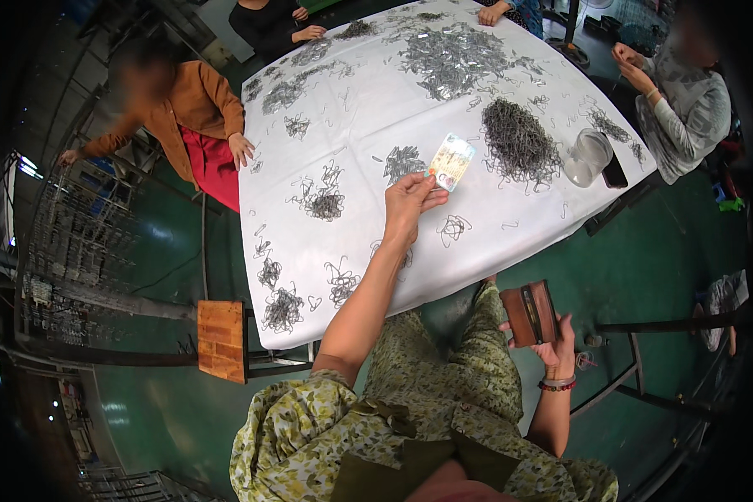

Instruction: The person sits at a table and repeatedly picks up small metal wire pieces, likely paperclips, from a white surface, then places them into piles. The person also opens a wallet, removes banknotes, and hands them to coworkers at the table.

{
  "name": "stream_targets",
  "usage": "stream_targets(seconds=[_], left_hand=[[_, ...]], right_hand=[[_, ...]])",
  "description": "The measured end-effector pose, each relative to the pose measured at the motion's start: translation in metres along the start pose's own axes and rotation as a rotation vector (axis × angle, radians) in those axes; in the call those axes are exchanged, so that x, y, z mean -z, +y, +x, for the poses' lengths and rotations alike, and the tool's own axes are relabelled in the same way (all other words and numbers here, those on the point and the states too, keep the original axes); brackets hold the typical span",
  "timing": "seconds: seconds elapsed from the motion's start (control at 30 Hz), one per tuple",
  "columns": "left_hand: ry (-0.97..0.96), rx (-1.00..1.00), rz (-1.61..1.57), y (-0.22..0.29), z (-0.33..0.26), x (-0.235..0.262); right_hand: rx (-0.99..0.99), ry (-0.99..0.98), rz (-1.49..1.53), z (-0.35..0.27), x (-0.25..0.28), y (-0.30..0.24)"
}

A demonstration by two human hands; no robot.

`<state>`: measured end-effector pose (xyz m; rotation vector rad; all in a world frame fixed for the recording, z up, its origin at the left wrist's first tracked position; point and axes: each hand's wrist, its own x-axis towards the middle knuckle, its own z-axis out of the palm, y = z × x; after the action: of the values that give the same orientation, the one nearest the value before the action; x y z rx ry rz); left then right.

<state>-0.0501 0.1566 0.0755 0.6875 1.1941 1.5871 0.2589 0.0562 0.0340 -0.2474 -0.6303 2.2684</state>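
Note:
Over the white-covered table (pixel 368 243), my left hand (pixel 413 199) pinches a small colourful printed card (pixel 452 163) by its lower end. Below the card lie a small grey pile of short metal pieces (pixel 403 161) and a few bent wire hooks (pixel 453 227). My right hand (pixel 559 341) grips a brown leather wallet (pixel 530 313) low on the right, off the table's near edge. A dark zip runs along the wallet. Whether anything is inside it cannot be seen.
Heaps of wire hooks (pixel 519 144) and loose metal pieces (pixel 452 60) cover parts of the table. Near its right edge are a clear plastic tub (pixel 592 152) and a dark phone (pixel 615 172). A wooden stool (pixel 222 341) stands left. Other people (pixel 194 117) are around the table.

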Motion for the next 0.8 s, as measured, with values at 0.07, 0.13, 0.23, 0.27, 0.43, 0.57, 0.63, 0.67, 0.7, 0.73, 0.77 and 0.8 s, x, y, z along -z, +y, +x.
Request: stream_targets(seconds=[0.07,0.13,0.23,0.27,0.43,0.57,0.63,0.67,0.7,0.73,0.77,0.8], left_hand=[[0.005,-0.028,-0.021,-0.009,0.016,-0.007],[0.004,-0.041,-0.024,-0.014,0.032,-0.020],[-0.008,-0.024,0.008,-0.017,0.059,-0.047],[-0.012,-0.009,0.024,-0.018,0.068,-0.057],[-0.026,0.019,0.047,-0.026,0.121,-0.114],[-0.037,0.025,0.037,-0.041,0.161,-0.153],[-0.056,0.029,0.036,-0.048,0.179,-0.170],[-0.072,0.028,0.033,-0.051,0.188,-0.180],[-0.089,0.027,0.029,-0.055,0.197,-0.189],[-0.109,0.032,0.016,-0.060,0.208,-0.200],[-0.126,0.036,0.002,-0.066,0.218,-0.209],[-0.143,0.039,-0.012,-0.071,0.227,-0.218]], right_hand=[[0.000,0.015,-0.032,0.001,0.005,-0.006],[-0.038,0.070,-0.059,0.004,0.012,-0.012],[-0.151,0.172,0.001,0.015,0.025,-0.021],[-0.151,0.203,0.000,0.017,0.033,-0.023],[-0.216,0.362,-0.163,0.022,0.074,-0.048],[-0.357,0.456,-0.202,0.023,0.083,-0.084],[-0.324,0.429,-0.219,0.018,0.099,-0.083],[-0.299,0.407,-0.236,0.015,0.107,-0.080],[-0.276,0.386,-0.252,0.012,0.114,-0.078],[-0.248,0.365,-0.268,0.011,0.119,-0.079],[-0.230,0.304,-0.410,0.013,0.115,-0.088],[-0.232,0.261,-0.496,0.013,0.113,-0.090]])
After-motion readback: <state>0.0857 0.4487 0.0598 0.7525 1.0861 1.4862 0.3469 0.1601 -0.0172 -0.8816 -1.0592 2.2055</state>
